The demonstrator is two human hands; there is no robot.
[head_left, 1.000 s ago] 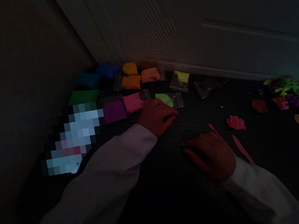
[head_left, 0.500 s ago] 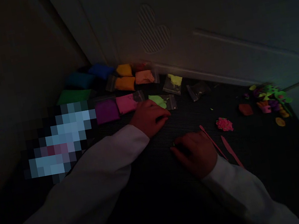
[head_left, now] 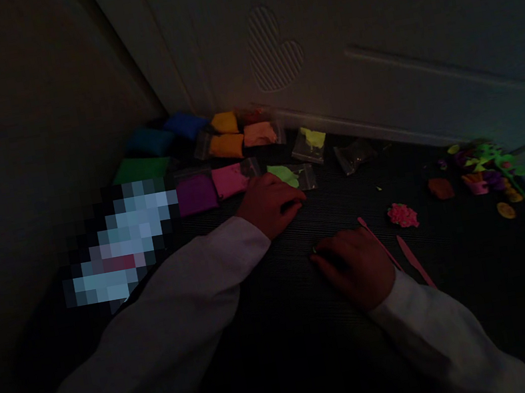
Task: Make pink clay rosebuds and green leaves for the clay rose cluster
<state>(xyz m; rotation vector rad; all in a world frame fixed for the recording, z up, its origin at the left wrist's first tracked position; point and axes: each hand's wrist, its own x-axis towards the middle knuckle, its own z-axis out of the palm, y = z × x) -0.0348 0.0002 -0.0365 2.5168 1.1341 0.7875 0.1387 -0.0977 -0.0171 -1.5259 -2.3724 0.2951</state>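
Bench (head_left: 279,288): dark, finely ribbed, dimly lit.
Right hand (head_left: 359,267): near, fingers curled; firmness of grip cannot be told.
Green speck (head_left: 314,249): tiny, at the right hand's fingertips.
Pink tools (head_left: 415,260): slim, right of that hand.
Left hand (head_left: 271,205): farther, loosely curled, at the light-green bag (head_left: 283,176); any hold cannot be told.
Purple bag (head_left: 196,193), pink bag (head_left: 229,181): filled, left of it.
Wall (head_left: 215,42): far, panelled, ribbed heart (head_left: 274,52).
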